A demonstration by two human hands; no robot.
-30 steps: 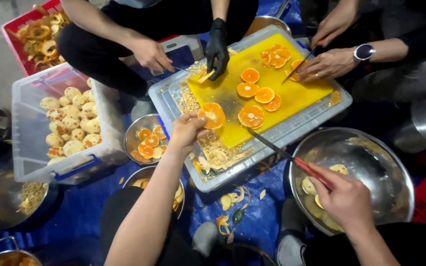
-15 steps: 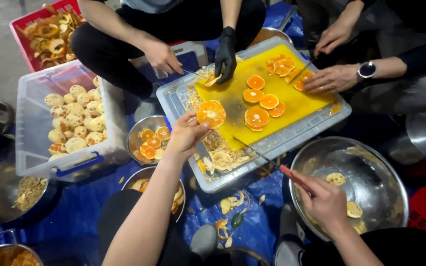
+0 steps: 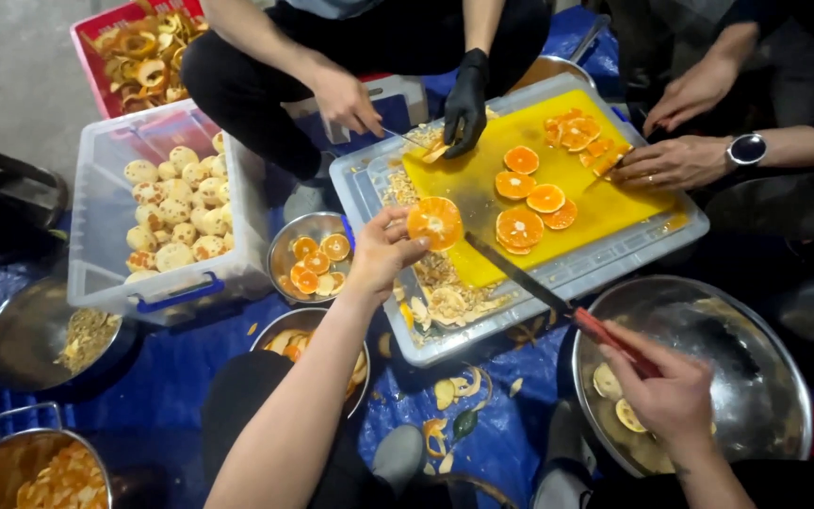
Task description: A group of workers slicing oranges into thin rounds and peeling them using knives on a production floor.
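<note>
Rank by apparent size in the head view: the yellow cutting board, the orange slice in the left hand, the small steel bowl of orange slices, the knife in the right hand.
1. Yellow cutting board
2. Knife, longer than the bowl is wide, though far thinner, so this pair is unsure
3. Small steel bowl
4. Orange slice

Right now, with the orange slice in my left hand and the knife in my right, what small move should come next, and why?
Probably carry the orange slice in your left hand toward the small steel bowl, which already holds similar slices. The knife in your right hand rests with its blade on the yellow board, so keep it still.
</note>
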